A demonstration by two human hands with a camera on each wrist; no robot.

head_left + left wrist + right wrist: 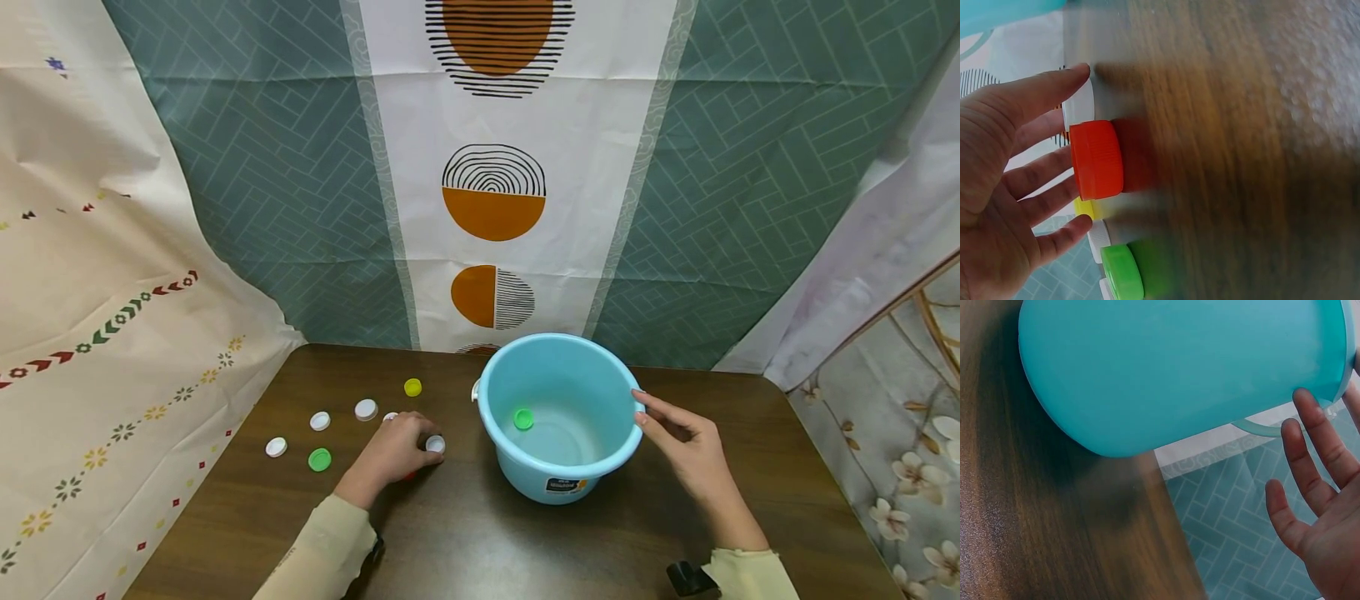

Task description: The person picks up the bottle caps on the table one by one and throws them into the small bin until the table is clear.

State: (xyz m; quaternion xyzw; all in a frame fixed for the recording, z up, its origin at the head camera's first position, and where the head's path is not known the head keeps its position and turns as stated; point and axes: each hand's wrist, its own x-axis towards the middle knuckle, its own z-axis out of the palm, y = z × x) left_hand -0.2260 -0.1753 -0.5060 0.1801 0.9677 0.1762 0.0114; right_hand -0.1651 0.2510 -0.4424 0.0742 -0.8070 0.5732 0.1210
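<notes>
My left hand (395, 452) is low over the table, its thumb and index finger at opposite sides of a white cap (435, 444). In the left wrist view, the thumb of this hand (1019, 144) touches the white cap (1080, 106), and a red cap (1097, 160) stands nearer the camera. The other fingers are spread. A light blue bucket (504, 446) stands upright, with a green cap (523, 419) inside. My right hand (693, 454) grips the bucket's right rim between thumb and fingers. The right wrist view has the bucket (1166, 369) beside that hand (1329, 506), several fingertips near its wall.
Left of the bucket, a yellow cap (412, 387), several white caps (366, 409) and a green cap (319, 459) lie scattered on the brown table (480, 550). Patterned cloth (285, 167) hangs behind the table's far edge, with more cloth at both sides.
</notes>
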